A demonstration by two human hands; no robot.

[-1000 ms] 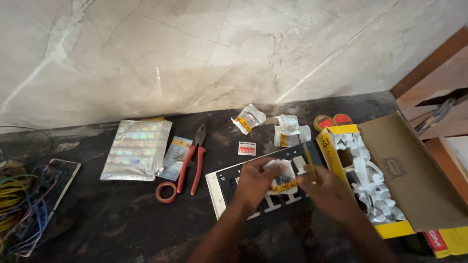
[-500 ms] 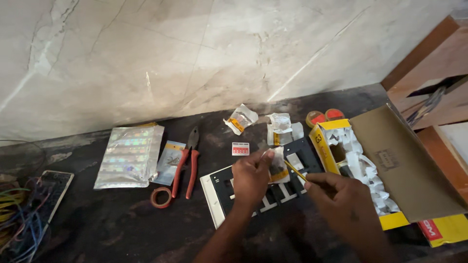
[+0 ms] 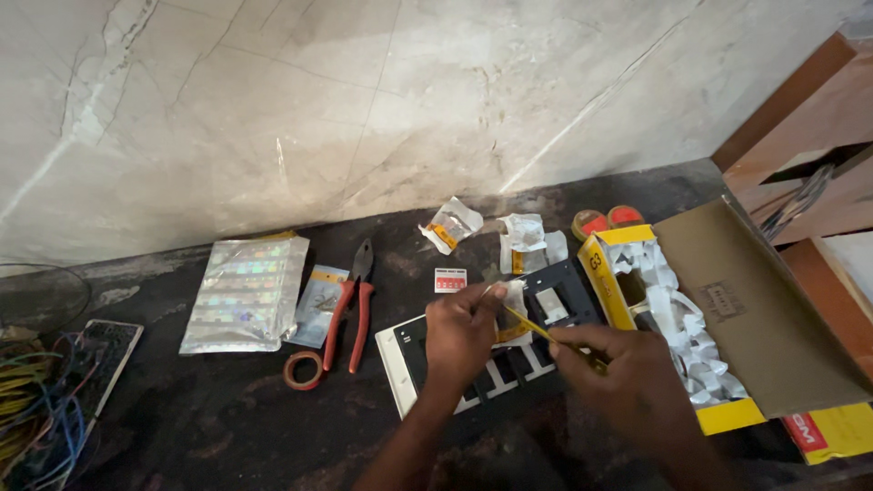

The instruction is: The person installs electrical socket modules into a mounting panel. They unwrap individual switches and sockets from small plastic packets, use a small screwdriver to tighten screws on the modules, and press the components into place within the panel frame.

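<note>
Pinching a small white packet [image 3: 514,300] over the switch plate [image 3: 491,364], the left hand [image 3: 464,332] faces the right hand [image 3: 618,373], closed around a yellow-handled tool [image 3: 536,329].

Left hand [image 3: 462,329] pinches, fingers curled; right hand [image 3: 627,380] seemingly fisted, close together.

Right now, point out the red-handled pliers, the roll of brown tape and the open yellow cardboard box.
red-handled pliers [image 3: 350,314], head view, on the left red handle.
roll of brown tape [image 3: 304,370], head view, on the ring's rim.
open yellow cardboard box [image 3: 602,273], head view, on its yellow left wall.
</note>
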